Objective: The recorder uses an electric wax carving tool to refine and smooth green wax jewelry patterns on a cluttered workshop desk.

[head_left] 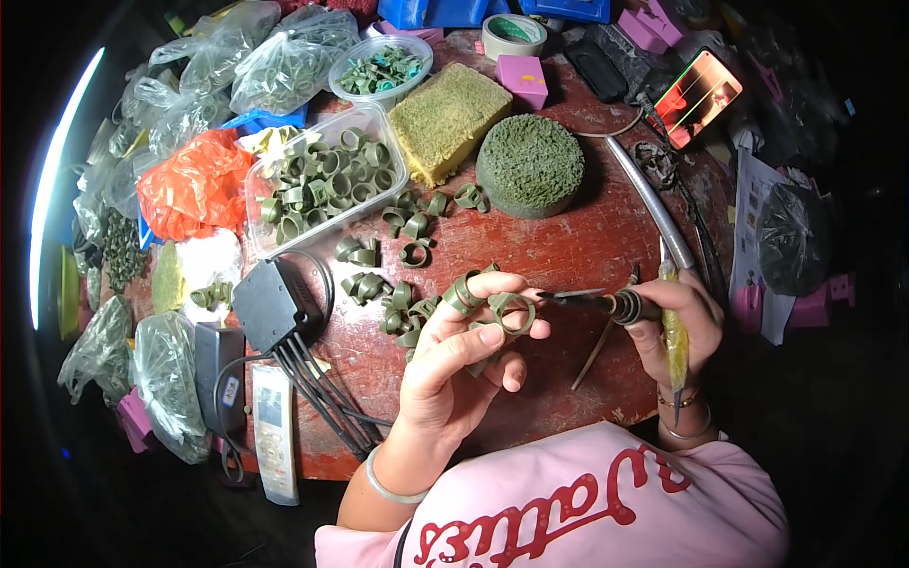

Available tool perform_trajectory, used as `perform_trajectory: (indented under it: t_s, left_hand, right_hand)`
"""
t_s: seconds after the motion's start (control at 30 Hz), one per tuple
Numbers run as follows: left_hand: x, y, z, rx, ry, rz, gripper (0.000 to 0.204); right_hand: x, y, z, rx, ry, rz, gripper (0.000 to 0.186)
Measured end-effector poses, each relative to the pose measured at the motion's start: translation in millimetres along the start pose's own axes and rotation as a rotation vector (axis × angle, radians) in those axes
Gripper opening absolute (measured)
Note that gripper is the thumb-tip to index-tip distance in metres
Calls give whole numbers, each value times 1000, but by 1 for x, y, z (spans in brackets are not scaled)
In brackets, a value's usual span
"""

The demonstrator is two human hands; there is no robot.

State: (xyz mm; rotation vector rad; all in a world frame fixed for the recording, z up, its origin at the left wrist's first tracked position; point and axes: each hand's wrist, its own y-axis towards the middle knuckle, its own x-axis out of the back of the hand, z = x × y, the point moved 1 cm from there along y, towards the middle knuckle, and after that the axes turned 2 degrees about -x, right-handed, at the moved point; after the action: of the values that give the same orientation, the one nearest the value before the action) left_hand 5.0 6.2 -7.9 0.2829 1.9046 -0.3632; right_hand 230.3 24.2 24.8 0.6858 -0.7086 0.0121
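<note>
My left hand (443, 379) is raised over the table, its thumb and fingers closed on a dark green ring (503, 301), apparently wax. A wider green ring (461, 295) sits around its index finger. In my right hand (696, 312) is a black-handled tool (625, 306) with a thin metal tip pointing left, close to the held ring; I cannot tell whether it touches. The same hand also keeps a yellow-wrapped pointed tool (674, 343) between its fingers, point downward. More loose green rings (402, 312) lie on the table just left of my left hand.
A clear tub (379, 201) of green rings stands behind the loose ones. Beyond are a yellow sponge block (450, 118), a round green block (530, 166) and a phone (699, 97). A black box with cables (275, 303) and a remote (275, 435) lie left. A metal-sheathed hose (651, 201) runs at right.
</note>
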Motion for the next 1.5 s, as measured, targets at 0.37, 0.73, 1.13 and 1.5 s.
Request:
perform_trajectory:
  t_s: [0.37, 0.73, 1.13, 1.5]
  left_hand:
    - [-2, 0, 0, -3, 11, -15, 39]
    - [-8, 0, 0, -2, 70, -121, 45]
    - [-7, 0, 1, -1, 77, -123, 45]
    - [-1, -1, 0, 8, 0, -21, 38]
  right_hand:
    - [-1, -1, 5, -18, -6, 68, 29]
    - [-1, -1, 5, -13, -21, 95, 29]
    - [-1, 0, 5, -3, -18, 99, 29]
    - [-2, 0, 4, -6, -9, 21, 28]
